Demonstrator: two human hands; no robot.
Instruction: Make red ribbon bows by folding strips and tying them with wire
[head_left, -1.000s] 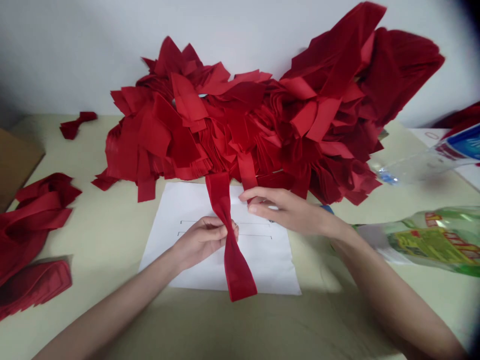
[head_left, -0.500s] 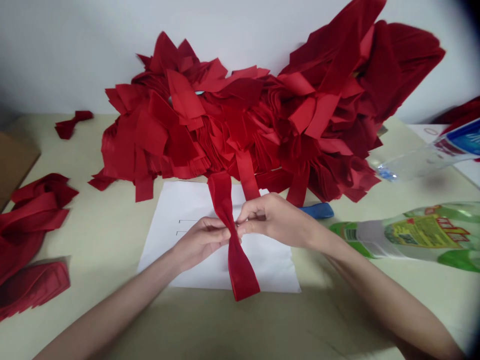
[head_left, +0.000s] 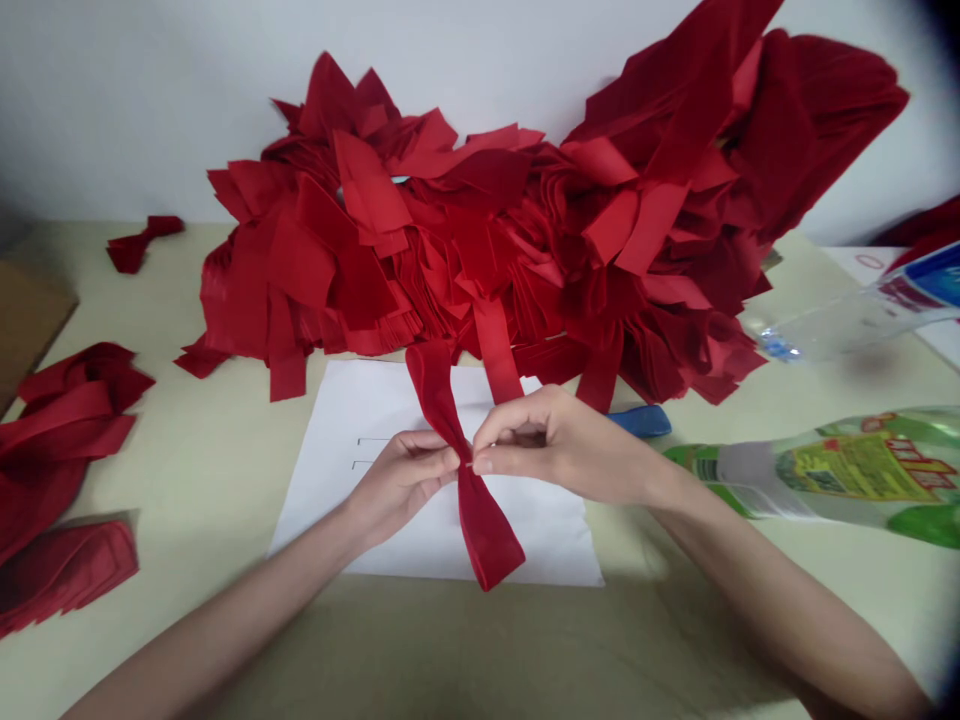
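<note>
A red velvet ribbon (head_left: 489, 530), folded into a bow-like shape with a gathered middle, slants over the white paper sheet (head_left: 322, 520). Its gathered middle is pinched between the thumb and fingers of my left hand (head_left: 405, 480). Just right of that spot, my right hand (head_left: 562, 445) is closed in a pinch on a thin pale strand that reaches to the ribbon's middle. What the strand is made of is too small to tell. The ribbon's upper end lies by the front of a large heap of red ribbon pieces (head_left: 480, 240).
More red ribbons (head_left: 67, 440) lie at the left, with a small tied bow (head_left: 142, 243) behind them. A blue object (head_left: 641, 421), a green-labelled bottle (head_left: 832, 470) and a clear bottle (head_left: 840, 325) lie at the right. A cardboard box (head_left: 30, 320) stands at the left edge.
The ribbon has tilted, its lower end swinging right and its upper end left. My right hand has drawn slightly away to the right, while my left keeps its pinch.
</note>
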